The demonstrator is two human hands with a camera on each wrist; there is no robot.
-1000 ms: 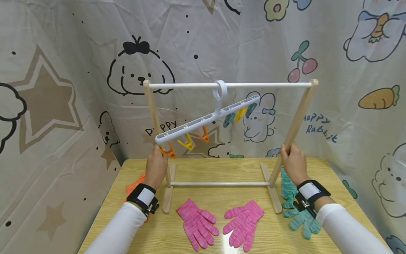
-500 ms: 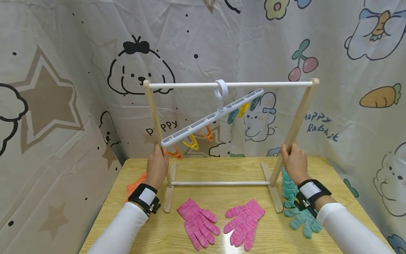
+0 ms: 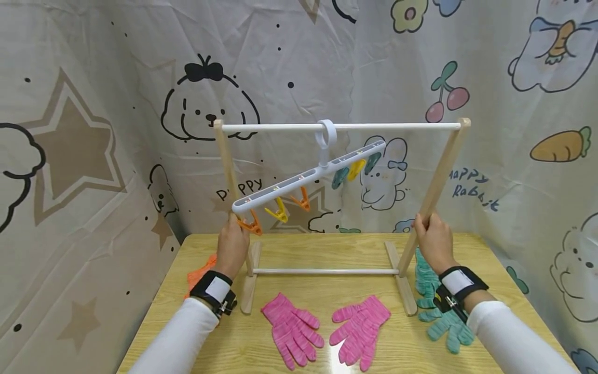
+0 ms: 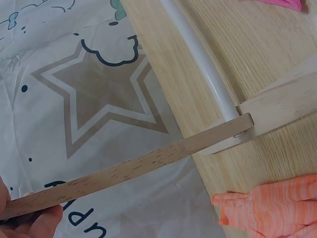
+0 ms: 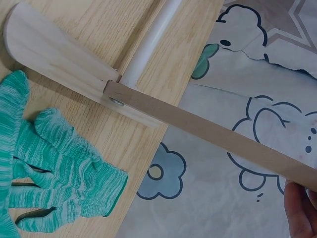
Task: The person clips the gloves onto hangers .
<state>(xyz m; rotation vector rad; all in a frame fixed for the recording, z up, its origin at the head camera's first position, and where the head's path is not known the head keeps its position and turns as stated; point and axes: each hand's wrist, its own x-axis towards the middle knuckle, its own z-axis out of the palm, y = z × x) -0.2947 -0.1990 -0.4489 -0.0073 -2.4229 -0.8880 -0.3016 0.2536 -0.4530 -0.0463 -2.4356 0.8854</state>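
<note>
A drying rack with wooden posts and white rods (image 3: 280, 127) stands on the table. My left hand (image 3: 232, 248) grips its left post (image 4: 124, 166) partway up; my right hand (image 3: 434, 240) grips the right post (image 3: 439, 174) at about the same height. From the top rod hangs a white clip hanger (image 3: 294, 182) by its ring, tilted with the left end low. Orange and yellow clips (image 3: 279, 212) dangle from its left half, teal and yellow clips (image 3: 356, 169) from its right. The hanger's low end is just above my left hand.
Two pink gloves (image 3: 293, 332) lie flat on the wooden table (image 3: 322, 252) in front of the rack. Orange gloves (image 4: 277, 206) lie outside the left foot, partly behind my arm. Teal gloves (image 5: 64, 163) lie outside the right foot. A patterned curtain (image 3: 289, 62) hangs behind.
The hanger sways on the rod: its left end rose and swung right, then dropped back a little. Both hands keep their grip on the posts, and the rack stays in place.
</note>
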